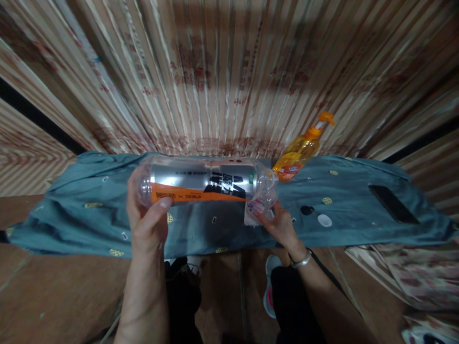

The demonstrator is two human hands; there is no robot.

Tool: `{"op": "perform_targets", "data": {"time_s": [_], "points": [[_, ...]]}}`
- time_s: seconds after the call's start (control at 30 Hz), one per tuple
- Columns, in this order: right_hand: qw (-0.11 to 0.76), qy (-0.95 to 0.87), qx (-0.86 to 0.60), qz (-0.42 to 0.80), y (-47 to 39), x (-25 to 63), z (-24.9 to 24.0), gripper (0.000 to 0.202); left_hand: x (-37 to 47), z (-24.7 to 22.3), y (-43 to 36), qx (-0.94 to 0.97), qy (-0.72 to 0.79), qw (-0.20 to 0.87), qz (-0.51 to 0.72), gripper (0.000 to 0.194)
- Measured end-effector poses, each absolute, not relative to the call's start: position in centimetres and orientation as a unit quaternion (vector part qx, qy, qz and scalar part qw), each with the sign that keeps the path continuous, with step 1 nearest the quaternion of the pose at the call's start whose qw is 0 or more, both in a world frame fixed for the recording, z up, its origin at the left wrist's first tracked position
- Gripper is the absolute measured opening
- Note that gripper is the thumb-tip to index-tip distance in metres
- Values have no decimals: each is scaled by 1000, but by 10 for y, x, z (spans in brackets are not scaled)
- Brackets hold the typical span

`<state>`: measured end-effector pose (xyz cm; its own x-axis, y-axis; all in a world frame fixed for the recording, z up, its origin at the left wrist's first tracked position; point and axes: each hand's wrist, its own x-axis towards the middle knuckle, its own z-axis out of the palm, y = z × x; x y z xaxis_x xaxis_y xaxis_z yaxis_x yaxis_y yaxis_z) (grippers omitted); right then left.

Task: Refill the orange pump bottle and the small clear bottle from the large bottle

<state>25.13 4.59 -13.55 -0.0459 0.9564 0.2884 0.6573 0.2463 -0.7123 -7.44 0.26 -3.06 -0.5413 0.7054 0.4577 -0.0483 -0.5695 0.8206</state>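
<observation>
A large clear plastic bottle (204, 181) with a silver and orange label lies sideways in the air above the cloth-covered surface, its neck to the right. My left hand (148, 210) is wrapped round its base end, thumb on the near side. At the neck end, the fingers of my right hand (279, 224) hold the bottle from below. Just under that end, a small white packet with pink and blue print (255, 210) shows beside my right fingertips; whether they touch it is unclear. A yellow pump bottle (297, 153) with an orange top stands just beyond the neck.
A teal patterned cloth (201, 234) covers the long narrow surface. On its right side lie a dark flat object (392, 204), a white oval (324, 220) and a black piece (307, 210). Striped curtain (222, 86) hangs behind. Shoes and tiled floor show below.
</observation>
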Motion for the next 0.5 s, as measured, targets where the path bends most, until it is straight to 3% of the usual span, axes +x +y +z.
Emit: {"op": "perform_targets", "data": {"time_s": [0.2,0.5], "points": [[380,-701,-573,190,48,252,-138,62,-76,-34,5,428,400,223,779,81],[380,-692,-581,198,48,251,-137,53,-83,-32,4,444,390,237,771,78]]}}
